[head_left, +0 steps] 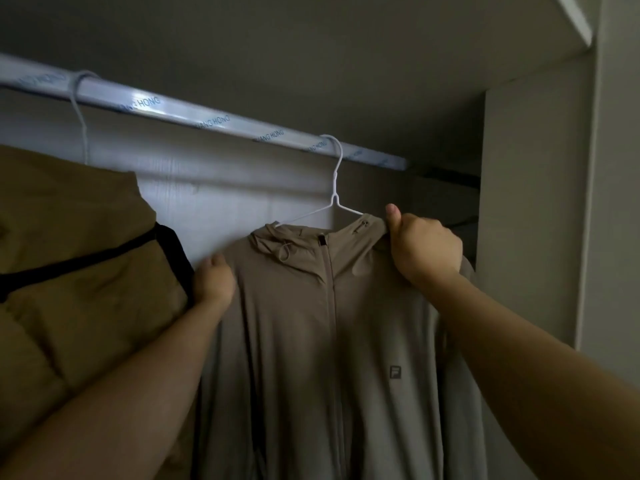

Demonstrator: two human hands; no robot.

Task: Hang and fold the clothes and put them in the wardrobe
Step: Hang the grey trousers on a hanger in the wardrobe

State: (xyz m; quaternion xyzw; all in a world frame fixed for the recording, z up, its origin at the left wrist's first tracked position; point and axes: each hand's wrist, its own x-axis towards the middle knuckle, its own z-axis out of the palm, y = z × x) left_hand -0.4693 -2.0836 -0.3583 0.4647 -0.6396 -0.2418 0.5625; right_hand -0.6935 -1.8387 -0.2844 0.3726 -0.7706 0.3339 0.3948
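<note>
A taupe zip-up hooded jacket (311,341) hangs on a white wire hanger (334,188) whose hook sits over the wardrobe rail (207,114). My right hand (424,247) grips the jacket's right shoulder by the collar, thumb pointing up. At the jacket's left shoulder my left hand (214,280) has its fingers curled round the fabric edge, their tips hidden behind the cloth.
A mustard-brown padded jacket (79,271) with a black strap hangs at the left on another white hanger (79,112), close to my left hand. The wardrobe's side panel (533,202) stands at the right and a shelf (311,46) runs above the rail.
</note>
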